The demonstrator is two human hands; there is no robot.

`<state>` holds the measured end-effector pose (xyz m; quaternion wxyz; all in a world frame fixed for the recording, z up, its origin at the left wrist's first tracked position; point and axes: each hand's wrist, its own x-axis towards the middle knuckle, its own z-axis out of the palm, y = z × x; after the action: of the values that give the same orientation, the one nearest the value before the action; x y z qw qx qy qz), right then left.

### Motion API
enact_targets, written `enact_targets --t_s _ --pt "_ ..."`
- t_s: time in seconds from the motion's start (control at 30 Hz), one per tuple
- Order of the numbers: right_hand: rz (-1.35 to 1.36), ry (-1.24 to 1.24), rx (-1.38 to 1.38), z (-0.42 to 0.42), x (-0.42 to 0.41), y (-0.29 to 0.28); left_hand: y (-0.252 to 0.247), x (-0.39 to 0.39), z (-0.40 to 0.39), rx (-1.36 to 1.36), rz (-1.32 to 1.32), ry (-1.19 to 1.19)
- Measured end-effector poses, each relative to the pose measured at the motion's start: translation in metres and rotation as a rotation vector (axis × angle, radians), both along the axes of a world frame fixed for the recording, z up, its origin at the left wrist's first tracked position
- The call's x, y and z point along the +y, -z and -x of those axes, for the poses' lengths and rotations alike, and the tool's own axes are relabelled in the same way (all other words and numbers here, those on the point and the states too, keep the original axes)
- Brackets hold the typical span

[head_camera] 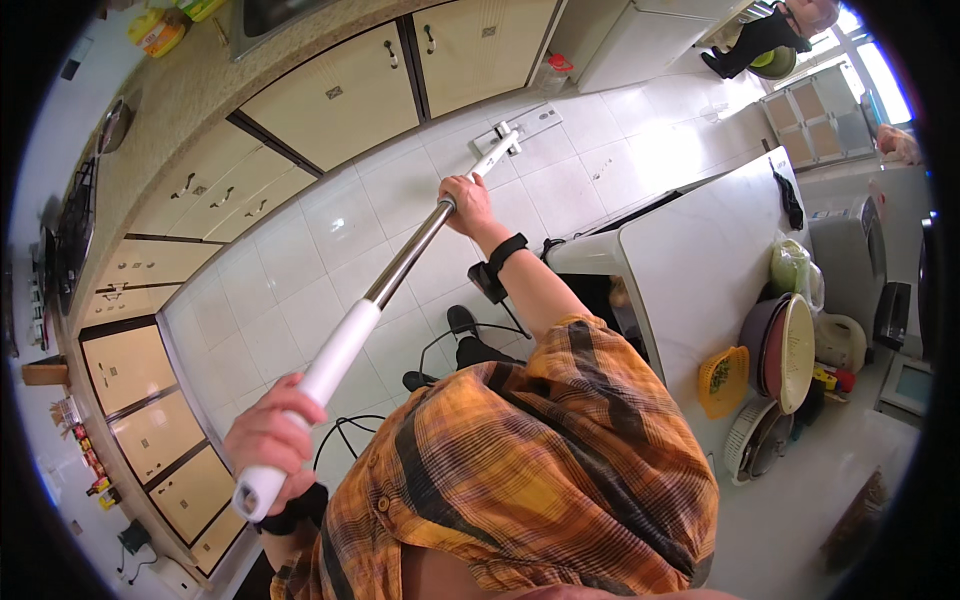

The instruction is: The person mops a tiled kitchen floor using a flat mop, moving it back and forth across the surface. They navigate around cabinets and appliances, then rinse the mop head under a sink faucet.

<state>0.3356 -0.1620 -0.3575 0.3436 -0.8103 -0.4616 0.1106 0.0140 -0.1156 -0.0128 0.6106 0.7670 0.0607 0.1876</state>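
Note:
A white flat mop with a steel pole [409,255] runs from the lower left to the upper middle of the view. My left hand [274,435] wraps the white grip near its end. Farther down the pole, my right hand [469,202] is closed around the joint between steel and white tube. The flat mop head [536,122] lies on the pale floor tiles [360,202] close to the base cabinets. Its underside is hidden.
Cream base cabinets [330,97] under a stone counter [187,97] line the left and top. On my right is a white table [697,247] with stacked basins [795,352] and an orange basket [724,382]. Ahead stand a red-capped jug [556,73] and another person [765,37]. Black cables [345,431] hang near my feet.

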Motion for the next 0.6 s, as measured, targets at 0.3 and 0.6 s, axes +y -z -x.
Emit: enact_targets --t_s 0.3,0.6 --pt "0.133 0.19 -0.101 -0.092 -0.029 0.036 0.033 0.004 -0.101 0.027 -0.053 0.215" --pt "0.113 0.369 -0.074 -0.076 -0.049 0.039 0.042 0.006 -0.102 0.054 -0.053 0.286"
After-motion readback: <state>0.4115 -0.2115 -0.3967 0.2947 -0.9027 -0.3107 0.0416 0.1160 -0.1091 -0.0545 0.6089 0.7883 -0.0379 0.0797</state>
